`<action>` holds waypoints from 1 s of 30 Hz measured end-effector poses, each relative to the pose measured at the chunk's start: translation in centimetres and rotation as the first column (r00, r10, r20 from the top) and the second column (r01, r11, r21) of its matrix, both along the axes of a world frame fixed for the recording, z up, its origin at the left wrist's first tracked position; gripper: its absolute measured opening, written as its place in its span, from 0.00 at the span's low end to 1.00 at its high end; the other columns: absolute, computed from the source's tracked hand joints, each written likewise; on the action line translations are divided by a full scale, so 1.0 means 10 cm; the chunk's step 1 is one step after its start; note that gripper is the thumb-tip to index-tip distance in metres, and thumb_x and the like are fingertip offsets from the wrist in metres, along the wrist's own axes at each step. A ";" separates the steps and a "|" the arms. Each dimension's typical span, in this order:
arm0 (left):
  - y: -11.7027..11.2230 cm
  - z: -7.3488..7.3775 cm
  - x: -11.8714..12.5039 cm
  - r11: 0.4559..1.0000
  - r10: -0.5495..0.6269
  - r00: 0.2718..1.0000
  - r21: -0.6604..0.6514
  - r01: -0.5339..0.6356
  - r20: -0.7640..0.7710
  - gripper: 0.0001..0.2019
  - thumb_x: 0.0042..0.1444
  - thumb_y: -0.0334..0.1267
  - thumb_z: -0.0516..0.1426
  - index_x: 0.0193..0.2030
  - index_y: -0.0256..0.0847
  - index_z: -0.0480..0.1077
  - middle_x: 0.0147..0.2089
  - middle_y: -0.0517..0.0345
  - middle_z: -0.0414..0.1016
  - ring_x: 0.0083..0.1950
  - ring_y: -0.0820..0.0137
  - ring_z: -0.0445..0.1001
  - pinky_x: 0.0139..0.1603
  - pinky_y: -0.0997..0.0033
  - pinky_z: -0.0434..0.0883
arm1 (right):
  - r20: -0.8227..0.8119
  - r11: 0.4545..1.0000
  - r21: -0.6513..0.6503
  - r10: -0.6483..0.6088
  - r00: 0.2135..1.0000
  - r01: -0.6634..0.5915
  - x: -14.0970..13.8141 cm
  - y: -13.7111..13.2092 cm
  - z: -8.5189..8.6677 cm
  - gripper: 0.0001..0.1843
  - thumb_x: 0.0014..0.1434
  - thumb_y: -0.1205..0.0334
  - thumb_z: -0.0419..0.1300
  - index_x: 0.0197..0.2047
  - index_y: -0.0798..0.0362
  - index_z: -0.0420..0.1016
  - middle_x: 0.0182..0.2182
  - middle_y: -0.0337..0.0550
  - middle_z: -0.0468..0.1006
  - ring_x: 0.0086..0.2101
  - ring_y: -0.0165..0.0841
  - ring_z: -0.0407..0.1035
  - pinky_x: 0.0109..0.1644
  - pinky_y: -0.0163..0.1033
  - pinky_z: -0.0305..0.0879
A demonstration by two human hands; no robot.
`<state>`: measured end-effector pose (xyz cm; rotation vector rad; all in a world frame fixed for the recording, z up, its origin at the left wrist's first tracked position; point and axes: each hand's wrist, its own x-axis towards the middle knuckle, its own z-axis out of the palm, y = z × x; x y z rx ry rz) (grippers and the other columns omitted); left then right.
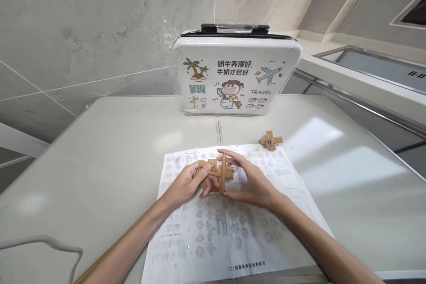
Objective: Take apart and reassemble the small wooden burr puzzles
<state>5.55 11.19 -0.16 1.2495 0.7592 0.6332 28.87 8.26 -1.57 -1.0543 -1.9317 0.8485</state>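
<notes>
Both my hands hold a wooden interlocking puzzle [220, 171] just above a printed instruction sheet [229, 226]. My left hand [188, 182] grips its horizontal bars from the left, fingers curled around them. My right hand [251, 182] pinches the upright bar from the right, thumb and fingers closed on it. A second, smaller assembled wooden cross puzzle [271, 140] lies on the table beyond the sheet's far right corner, untouched.
A white cartoon-printed case [238, 75] with a black handle stands upright at the back of the pale table [109, 151]. A grey cable [49, 244] loops at the near left. A counter with a sink [382, 69] runs along the right.
</notes>
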 end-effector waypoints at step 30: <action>-0.14 0.01 0.07 0.989 0.066 0.990 0.137 -0.048 -0.126 0.17 0.74 0.54 0.52 0.44 0.41 0.66 0.32 0.61 0.78 0.23 0.77 0.67 0.27 0.73 0.67 | -0.016 0.996 0.092 -0.016 1.000 0.017 -0.06 -0.04 -0.06 0.51 0.56 0.67 0.74 0.75 0.35 0.54 0.70 0.47 0.68 0.63 0.50 0.72 0.67 0.60 0.72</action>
